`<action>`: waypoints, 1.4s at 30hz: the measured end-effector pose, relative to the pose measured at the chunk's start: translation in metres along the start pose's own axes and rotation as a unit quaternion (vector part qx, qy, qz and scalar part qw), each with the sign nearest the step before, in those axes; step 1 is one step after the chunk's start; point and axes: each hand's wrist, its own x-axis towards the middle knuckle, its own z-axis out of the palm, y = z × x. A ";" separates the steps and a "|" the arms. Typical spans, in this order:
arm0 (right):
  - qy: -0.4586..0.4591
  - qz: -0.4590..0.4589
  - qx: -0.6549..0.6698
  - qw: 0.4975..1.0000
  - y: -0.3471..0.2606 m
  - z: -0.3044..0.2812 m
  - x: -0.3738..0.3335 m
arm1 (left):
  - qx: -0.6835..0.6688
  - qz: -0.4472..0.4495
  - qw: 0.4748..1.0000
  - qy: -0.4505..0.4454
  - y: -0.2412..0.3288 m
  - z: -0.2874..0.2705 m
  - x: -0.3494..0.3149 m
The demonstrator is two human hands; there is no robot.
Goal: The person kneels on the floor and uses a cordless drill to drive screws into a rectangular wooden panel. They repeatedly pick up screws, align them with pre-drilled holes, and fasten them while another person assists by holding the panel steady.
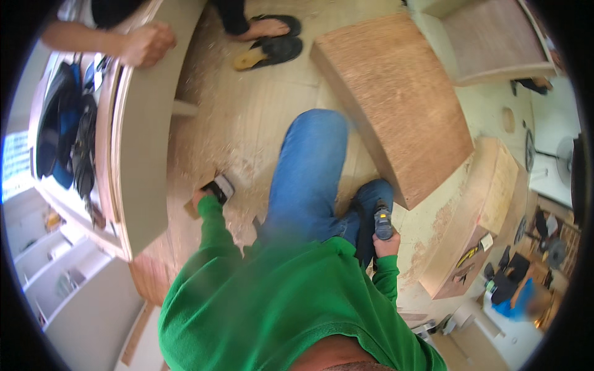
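Observation:
At the left, my left hand (199, 198) reaches down to the floor and is closed on a small box (219, 190), dark with a pale label and brown cardboard flaps around it. My fingers are partly hidden there, and the box's contents cannot be made out. My right hand (387, 245) grips a cordless drill (383, 224), dark grey with a yellow band. The drill points away from me, beside my right knee.
A large wooden box (396, 93) stands ahead to the right. Along the left runs a pale cabinet (145, 142) with tools on top; another person's hand (148, 44) rests at its far end. That person's sandal (278, 52) is on the sawdust-strewn floor. A wooden drawer unit (476, 216) lies right.

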 end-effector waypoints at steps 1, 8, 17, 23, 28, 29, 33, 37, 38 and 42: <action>0.004 0.006 -0.003 1.000 -0.003 0.000 0.001 | 0.025 -0.004 1.000 -0.003 0.001 -0.001 -0.002; -0.005 0.018 -0.029 0.999 -0.017 -0.003 -0.004 | 0.088 0.050 0.995 0.024 -0.003 0.006 -0.007; 0.022 0.071 -0.095 0.993 -0.020 -0.006 0.003 | 0.061 0.049 0.996 -0.044 0.069 -0.008 0.032; 0.015 0.038 -0.104 0.994 -0.021 -0.009 -0.003 | 0.068 0.055 0.993 -0.079 0.070 -0.013 0.034; 0.022 0.042 -0.120 0.992 -0.016 -0.007 -0.004 | 0.064 0.068 0.991 -0.094 0.069 -0.012 0.035; 0.026 0.035 -0.121 0.992 -0.015 -0.007 -0.002 | 0.064 0.069 0.991 -0.099 0.069 -0.013 0.034; 0.046 0.004 -0.083 0.995 -0.008 -0.008 -0.002 | 0.046 0.092 0.989 -0.108 0.053 -0.017 0.033; 0.031 -0.014 -0.069 0.997 0.016 -0.005 0.006 | -0.032 0.129 0.979 -0.153 0.003 -0.004 0.038; 0.022 -0.016 -0.048 0.998 0.025 -0.004 0.010 | -0.072 0.109 0.975 -0.180 -0.010 0.000 0.040; -0.032 -0.021 0.029 0.999 0.048 -0.002 0.022 | -0.346 -0.084 0.899 -0.255 -0.053 0.000 0.034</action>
